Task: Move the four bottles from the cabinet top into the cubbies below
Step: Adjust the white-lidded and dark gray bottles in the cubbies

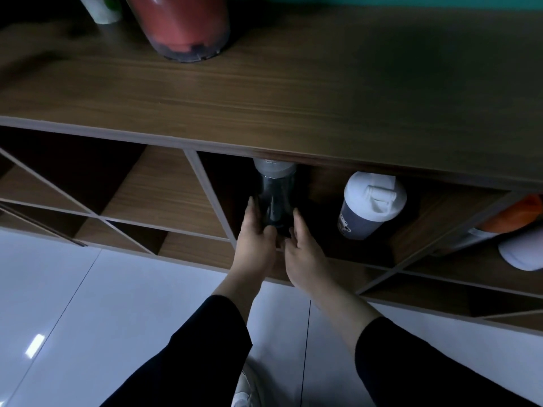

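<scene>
Now both hands seat a dark clear bottle (276, 198) in a cubby (367, 254).
Left hand (255, 239) and right hand (304, 246) are each wrapped on a lower side of the upright bottle, directly ahead. A white-lidded shaker (370, 205) stands alongside; a red bottle (182, 24) waits on the cabinet top (293, 95).

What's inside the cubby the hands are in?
A dark clear bottle held by the left hand and right hand, plus a white-lidded shaker beside it. The cabinet top hides the cubby's back.
</scene>
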